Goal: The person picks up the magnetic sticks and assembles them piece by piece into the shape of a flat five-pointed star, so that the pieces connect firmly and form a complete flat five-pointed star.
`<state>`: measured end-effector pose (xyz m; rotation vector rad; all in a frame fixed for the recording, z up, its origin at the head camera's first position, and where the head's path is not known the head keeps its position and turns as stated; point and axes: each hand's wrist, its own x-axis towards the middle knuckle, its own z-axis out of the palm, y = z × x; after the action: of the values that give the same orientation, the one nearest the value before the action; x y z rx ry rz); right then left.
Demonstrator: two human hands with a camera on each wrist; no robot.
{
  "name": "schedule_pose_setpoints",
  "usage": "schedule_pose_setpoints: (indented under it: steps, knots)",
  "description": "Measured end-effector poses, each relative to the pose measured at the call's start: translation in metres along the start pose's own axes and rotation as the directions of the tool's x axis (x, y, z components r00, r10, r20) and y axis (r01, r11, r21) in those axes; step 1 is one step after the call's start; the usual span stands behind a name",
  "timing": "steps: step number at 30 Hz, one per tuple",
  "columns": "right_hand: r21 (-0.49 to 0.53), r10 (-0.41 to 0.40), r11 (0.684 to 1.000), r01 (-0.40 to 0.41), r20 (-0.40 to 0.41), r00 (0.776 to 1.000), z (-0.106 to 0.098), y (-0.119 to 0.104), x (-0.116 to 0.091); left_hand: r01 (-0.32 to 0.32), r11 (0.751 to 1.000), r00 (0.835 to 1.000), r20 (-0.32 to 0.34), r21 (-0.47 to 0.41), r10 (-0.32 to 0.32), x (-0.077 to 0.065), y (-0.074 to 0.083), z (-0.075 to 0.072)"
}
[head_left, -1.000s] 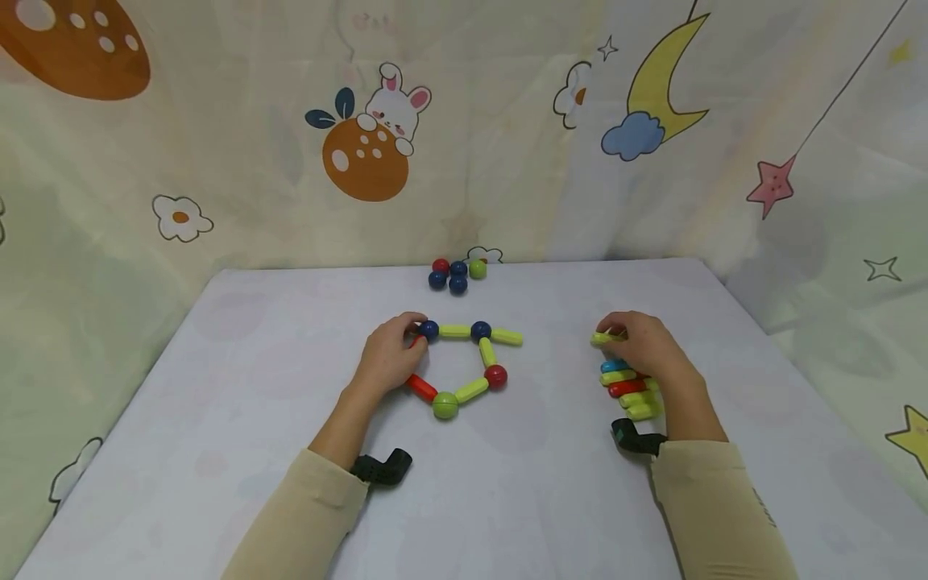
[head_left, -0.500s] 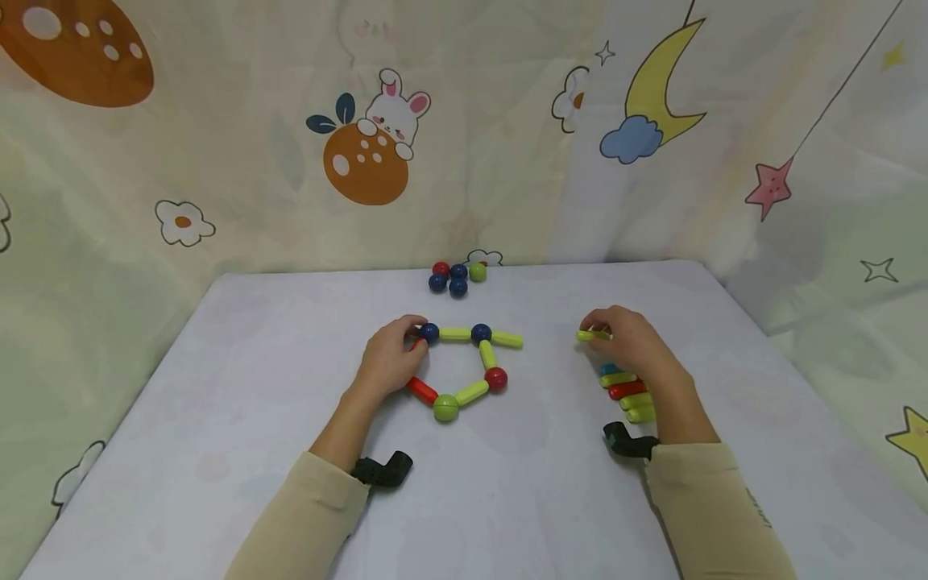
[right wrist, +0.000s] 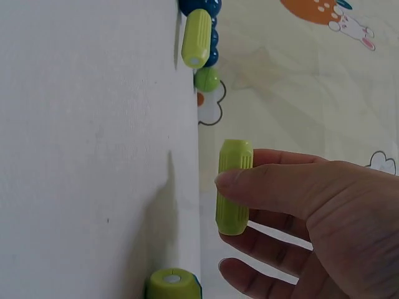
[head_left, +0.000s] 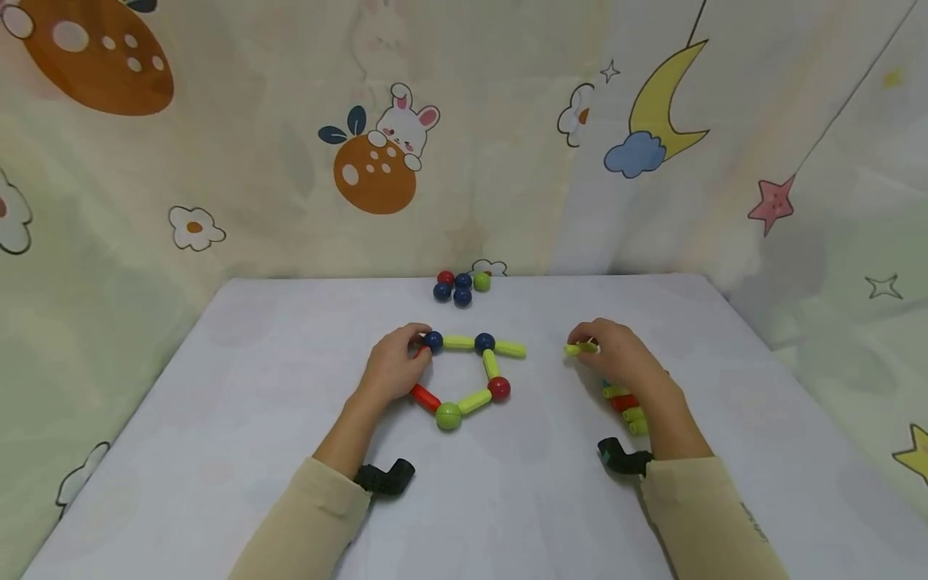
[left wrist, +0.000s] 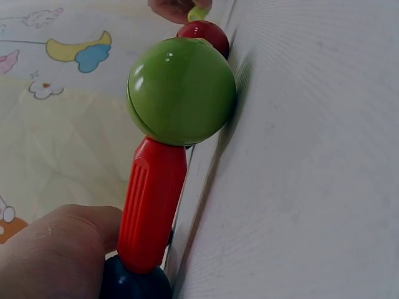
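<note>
My left hand (head_left: 395, 362) grips the left side of a ring of magnetic sticks and balls lying on the table. Its fingertips are at a dark blue ball (head_left: 432, 341), covering part of the ring. In the left wrist view, the thumb lies beside a red stick (left wrist: 151, 205) that joins a green ball (left wrist: 181, 90) to a blue ball (left wrist: 134, 278). Off to the right, my right hand (head_left: 616, 354) pinches a yellow-green magnetic stick (right wrist: 234, 215) between thumb and fingers, above the table. Another yellow-green stick (head_left: 511, 350) juts rightward from the ring's far-right blue ball (head_left: 484, 344).
Several loose balls (head_left: 462, 297) in blue, red and green sit together near the table's back edge. Spare sticks (head_left: 625, 402) lie in a row, partly hidden by the right forearm. A patterned cloth (head_left: 500, 177) hangs behind the white table (head_left: 507, 499).
My right hand has moved left, away from the row of spare sticks, carrying the yellow-green magnetic stick. The left hand stays on the ring. The head view has tilted slightly upward.
</note>
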<state>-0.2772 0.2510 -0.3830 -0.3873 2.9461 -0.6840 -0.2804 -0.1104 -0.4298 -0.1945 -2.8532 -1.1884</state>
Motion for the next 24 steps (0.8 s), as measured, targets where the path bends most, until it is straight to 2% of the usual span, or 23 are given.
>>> schedule_pose_setpoints:
  steps: [8, 24]
  knots:
    - [-0.015, -0.033, 0.999, 0.033, 0.028, 0.999, 0.005, -0.015, 0.003, -0.042, 0.999, 0.998, -0.042, 0.014, 0.043, -0.001, -0.001, 0.001]
    - [-0.037, -0.065, 0.997, 0.068, 0.058, 0.996, 0.017, -0.028, 0.005, -0.048, 0.999, 0.997, -0.058, 0.012, 0.048, -0.001, -0.003, 0.003]
